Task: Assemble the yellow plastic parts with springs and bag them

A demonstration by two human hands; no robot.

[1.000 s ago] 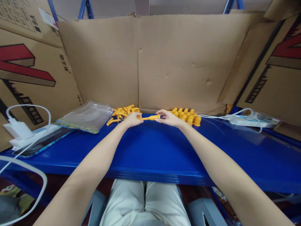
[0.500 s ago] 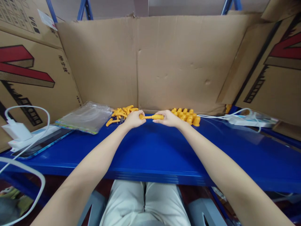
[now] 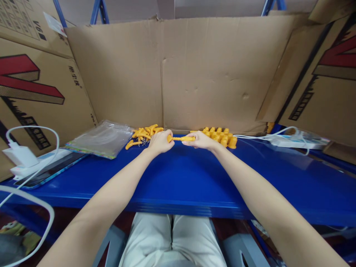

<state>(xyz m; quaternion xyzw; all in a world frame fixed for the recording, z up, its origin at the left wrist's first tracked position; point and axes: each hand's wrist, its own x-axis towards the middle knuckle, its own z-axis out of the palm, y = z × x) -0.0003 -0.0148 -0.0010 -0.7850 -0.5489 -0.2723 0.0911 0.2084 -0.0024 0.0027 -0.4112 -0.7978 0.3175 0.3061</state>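
The left fingers are closed around the rounded near end of a yellow twisted piece (image 3: 177, 138), and the right fingers pinch its smoother opposite end. The left hand (image 3: 162, 141) and the right hand (image 3: 203, 140) thus hold it lengthwise between them, above a blue table (image 3: 180, 178). Just left of the twisted piece, partly behind the left hand, lies a loose heap of yellow handles (image 3: 147, 131) with small metal parts among them. Just right of it, behind the right hand, yellow caps (image 3: 224, 138) stand close together in rows. Farther left of it are clear plastic bags (image 3: 102, 139), a dark-screened device (image 3: 51, 170) and a white charger (image 3: 22, 155). Well to its right sits a white power strip (image 3: 296, 142). Behind it rises a cardboard panel (image 3: 200, 74).
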